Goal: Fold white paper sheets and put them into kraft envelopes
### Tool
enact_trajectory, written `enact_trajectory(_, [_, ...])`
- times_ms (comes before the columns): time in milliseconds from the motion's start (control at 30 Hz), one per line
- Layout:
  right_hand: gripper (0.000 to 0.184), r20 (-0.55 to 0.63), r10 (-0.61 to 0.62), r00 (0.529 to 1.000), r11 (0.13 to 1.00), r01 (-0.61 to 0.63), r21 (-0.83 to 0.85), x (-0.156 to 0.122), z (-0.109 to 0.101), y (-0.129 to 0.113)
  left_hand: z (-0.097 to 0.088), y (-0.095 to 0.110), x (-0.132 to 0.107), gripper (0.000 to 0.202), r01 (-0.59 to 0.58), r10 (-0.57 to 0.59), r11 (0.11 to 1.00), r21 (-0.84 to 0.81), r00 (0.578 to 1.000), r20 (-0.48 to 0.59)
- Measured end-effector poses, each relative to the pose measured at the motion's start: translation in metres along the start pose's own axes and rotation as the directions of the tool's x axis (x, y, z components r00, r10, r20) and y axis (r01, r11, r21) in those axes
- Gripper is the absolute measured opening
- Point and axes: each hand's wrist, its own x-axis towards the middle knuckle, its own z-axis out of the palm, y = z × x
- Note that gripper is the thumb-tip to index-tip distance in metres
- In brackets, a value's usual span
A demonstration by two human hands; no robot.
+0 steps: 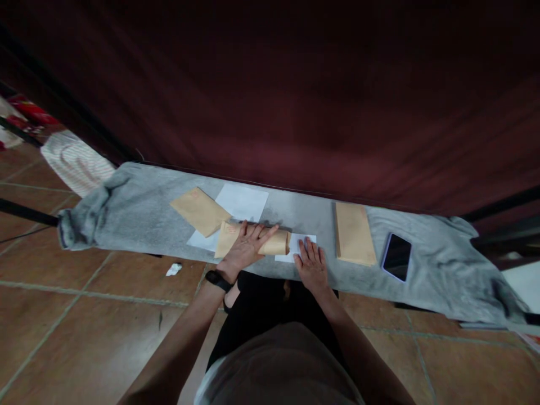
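Note:
My left hand (247, 247), with a dark band on the wrist, lies spread across a brown paper envelope (278, 241). The envelope bulges open at its right end, and a white paper (304, 241) sits partly in or under it; which, I cannot tell. Flat on that paper's lower right part rests my right hand (313, 266), fingers extended. A second brown envelope (200, 211) is angled to the left, touching or overlapping white sheets (244, 201) behind and beneath the envelopes.
To the right lies a stack of brown envelopes (355, 233), then a phone (397, 257) with a dark screen. A grey cloth (139, 211) covers the narrow bench. Behind it hangs a dark red curtain (295, 112). A crumpled white scrap (174, 269) is on the tiled floor.

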Motion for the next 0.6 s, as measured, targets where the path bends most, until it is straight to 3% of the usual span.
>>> enact_trajectory(200, [0.054,-0.07,0.019,0.997,0.998,-0.023,-0.059,-0.008,-0.001,0.018,-0.002,0.003,-0.003,0.116,0.003,-0.003,1.0,0.024,1.0,-0.026])
enact_trajectory(600, [0.052,-0.036,-0.014,0.999,0.997,0.011,-0.079,-0.008,0.003,0.011,-0.01,0.008,-0.01,0.11,0.001,0.0,0.996,0.093,1.0,-0.016])
